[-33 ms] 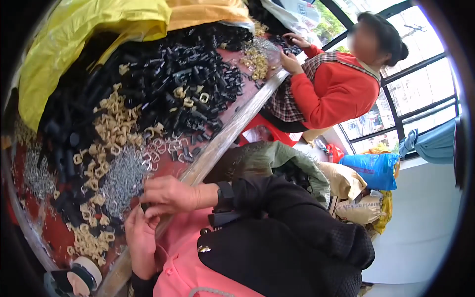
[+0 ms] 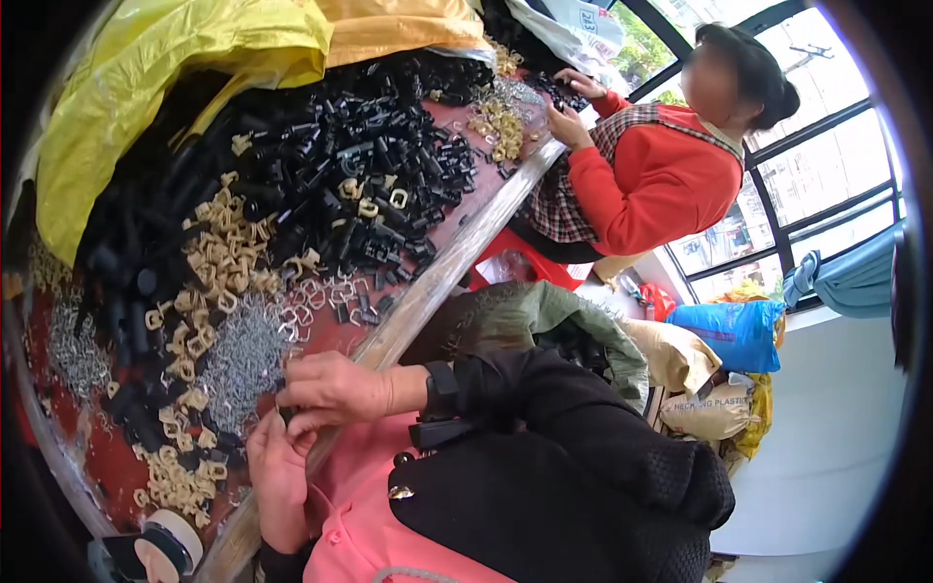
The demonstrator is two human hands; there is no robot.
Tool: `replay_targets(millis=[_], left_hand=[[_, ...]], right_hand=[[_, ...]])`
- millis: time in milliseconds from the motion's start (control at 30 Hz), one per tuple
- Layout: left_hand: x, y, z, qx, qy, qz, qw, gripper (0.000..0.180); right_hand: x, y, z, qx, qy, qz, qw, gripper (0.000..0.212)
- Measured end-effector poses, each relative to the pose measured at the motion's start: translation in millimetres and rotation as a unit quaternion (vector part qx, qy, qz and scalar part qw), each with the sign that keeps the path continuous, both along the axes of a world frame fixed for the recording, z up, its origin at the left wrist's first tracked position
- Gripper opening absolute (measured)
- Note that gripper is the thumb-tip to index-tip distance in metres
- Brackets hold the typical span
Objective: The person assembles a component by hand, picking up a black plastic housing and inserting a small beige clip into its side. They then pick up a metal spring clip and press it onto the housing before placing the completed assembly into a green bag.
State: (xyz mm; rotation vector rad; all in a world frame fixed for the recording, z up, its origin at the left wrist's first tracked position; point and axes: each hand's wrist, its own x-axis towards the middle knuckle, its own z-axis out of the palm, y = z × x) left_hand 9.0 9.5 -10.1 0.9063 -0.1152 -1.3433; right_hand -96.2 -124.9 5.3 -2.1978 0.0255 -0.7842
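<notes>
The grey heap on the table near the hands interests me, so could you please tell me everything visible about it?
The grey heap is a low, spread mound of many small, thin, metallic-looking pieces lying jumbled, each too small to make out. It rests on the red tabletop, with tan plastic-looking parts along its left side and shiny wire-like loops at its upper right. The right hand is near its edge; contact is unclear.

workshop: bench (image 2: 457, 257) w/ heaped blk pts (image 2: 389, 146), tan pcs (image 2: 225, 248); sacks (image 2: 721, 335) nearby
</notes>
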Motion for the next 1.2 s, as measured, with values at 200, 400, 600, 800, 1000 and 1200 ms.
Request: replay_targets(millis=[200, 400, 600, 800, 1000, 1200], left_hand=[[4.8, 1.4, 1.6, -0.002, -0.009, -0.070, 0.997, 0.025], [5.6, 0.6, 8.4, 0.004, -0.003, -0.076, 0.997, 0.027], [3.8, -4.2, 8.4, -0.004, 0.017, -0.086, 0.996, 0.028], [1.9, 2.2, 10.2, 0.006, 0.010, -0.065, 0.998, 0.024], [12.3, 14.6, 5.9, -0.027, -0.033, -0.072, 0.997, 0.026], [14.5, 18.5, 2.9, -0.019, -0.066, -0.076, 0.995, 0.025]], right_hand=[[-3.2, -4.9, -9.0, -0.073, -0.026, 0.006, 0.997, 0.033], [-1.2, -9.0, -2.9, -0.054, -0.044, 0.063, 0.996, 0.033], [-3.1, -7.8, -0.6, -0.088, -0.003, 0.037, 0.995, 0.026], [1.7, -6.2, -6.8, -0.082, 0.005, 0.073, 0.994, 0.026], [21.5, -21.3, 16.6, -0.142, 0.001, 0.058, 0.988, 0.025], [105.7, -118.7, 35.6, -0.352, -0.026, -0.107, 0.930, 0.026]])
